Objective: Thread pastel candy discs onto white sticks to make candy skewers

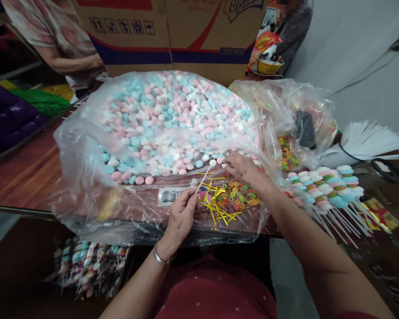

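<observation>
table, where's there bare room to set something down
The clearest patch is the bare wood at the left end of the table, between the purple bundle and the clear bag. Crowded: the middle, with marshmallows, candy rings and yellow ties, and the right end, with candy skewers and white sticks.

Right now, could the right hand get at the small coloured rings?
Probably yes: the small coloured rings lie loose close to the right hand, and nothing seems to cover them except some yellow ties along one edge.
</observation>
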`<state>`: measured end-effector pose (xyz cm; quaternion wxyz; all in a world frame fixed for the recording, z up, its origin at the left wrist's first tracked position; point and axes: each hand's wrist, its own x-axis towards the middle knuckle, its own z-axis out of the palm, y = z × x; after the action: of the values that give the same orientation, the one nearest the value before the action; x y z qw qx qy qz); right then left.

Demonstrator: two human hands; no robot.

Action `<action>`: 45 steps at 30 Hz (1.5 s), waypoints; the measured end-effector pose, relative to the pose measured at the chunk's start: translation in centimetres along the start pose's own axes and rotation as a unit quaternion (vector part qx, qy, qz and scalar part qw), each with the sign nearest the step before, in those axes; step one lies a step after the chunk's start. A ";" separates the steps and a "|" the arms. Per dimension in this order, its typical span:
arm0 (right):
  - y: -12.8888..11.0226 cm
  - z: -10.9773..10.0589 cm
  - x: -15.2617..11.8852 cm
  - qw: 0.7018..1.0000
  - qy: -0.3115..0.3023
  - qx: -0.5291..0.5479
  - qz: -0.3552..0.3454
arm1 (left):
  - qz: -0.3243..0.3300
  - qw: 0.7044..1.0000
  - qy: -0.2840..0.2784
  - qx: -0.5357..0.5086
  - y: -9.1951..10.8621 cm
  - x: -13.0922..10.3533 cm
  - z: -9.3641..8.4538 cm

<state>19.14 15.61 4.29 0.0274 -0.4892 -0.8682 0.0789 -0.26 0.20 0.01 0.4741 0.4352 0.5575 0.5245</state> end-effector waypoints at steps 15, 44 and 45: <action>-0.5 -3.3 -0.1 0.995 -0.004 0.005 0.096 | 0.013 1.000 -0.005 0.018 0.0 -0.1 0.1; 0.0 1.0 -1.4 0.998 0.030 -0.053 -0.002 | 0.020 0.999 -0.003 0.042 0.4 -0.2 -0.1; 0.0 1.1 -1.3 0.998 0.037 -0.041 0.005 | 0.019 0.999 -0.004 0.040 0.4 -0.2 0.0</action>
<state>19.75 14.36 3.25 0.0387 -0.4967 -0.8667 0.0250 -0.27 0.01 0.40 0.4484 0.4664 0.5680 0.5088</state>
